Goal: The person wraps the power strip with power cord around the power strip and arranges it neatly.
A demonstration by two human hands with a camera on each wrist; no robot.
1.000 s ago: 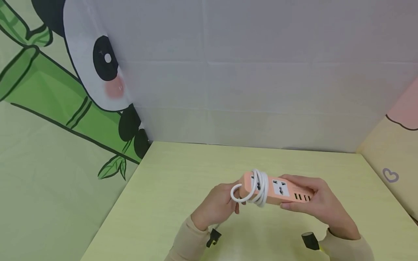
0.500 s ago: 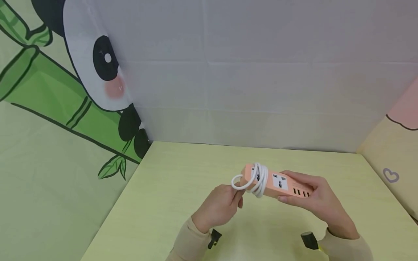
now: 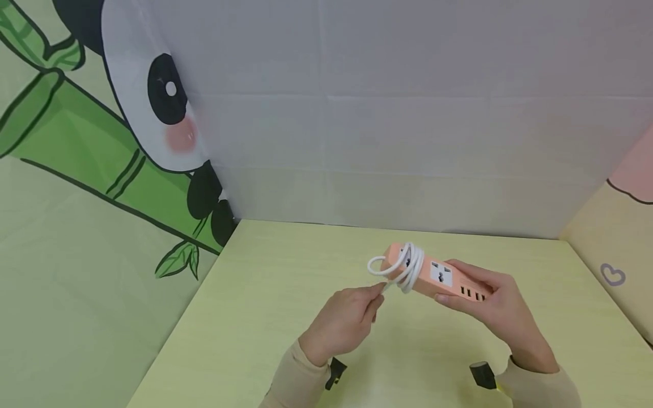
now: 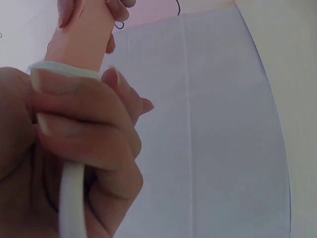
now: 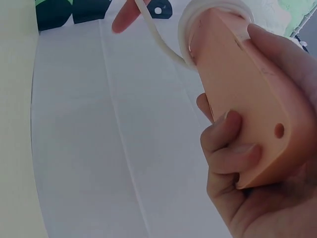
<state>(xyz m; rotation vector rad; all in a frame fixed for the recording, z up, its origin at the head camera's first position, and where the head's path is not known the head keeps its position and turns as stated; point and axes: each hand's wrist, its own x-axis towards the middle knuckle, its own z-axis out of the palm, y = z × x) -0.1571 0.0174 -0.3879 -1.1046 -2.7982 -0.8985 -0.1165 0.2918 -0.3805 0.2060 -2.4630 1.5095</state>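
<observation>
An orange power strip [image 3: 425, 281] with white sockets and several USB ports is held above the table, tilted so its left end is higher. Its white cord [image 3: 412, 271] is wound round the left end, with a loop sticking out to the left. My right hand [image 3: 492, 294] grips the strip's right end; in the right wrist view its fingers [image 5: 233, 134] curl against the plain underside. My left hand [image 3: 344, 317] pinches the cord just below the left end. A length of cord [image 4: 73, 198] runs down through the left fingers in the left wrist view. The plug is hidden.
The pale yellow table [image 3: 265, 283] lies beneath both hands. A grey-white backdrop [image 3: 382, 130] rises at its far edge, with a panda-and-bamboo print [image 3: 153, 153] on the left. Black wrist devices [image 3: 483, 375] sit by both sleeves.
The strip's left end has risen and tilted up, with the right hand still gripping it. The left hand has come away from the strip's end and now draws cord below it.
</observation>
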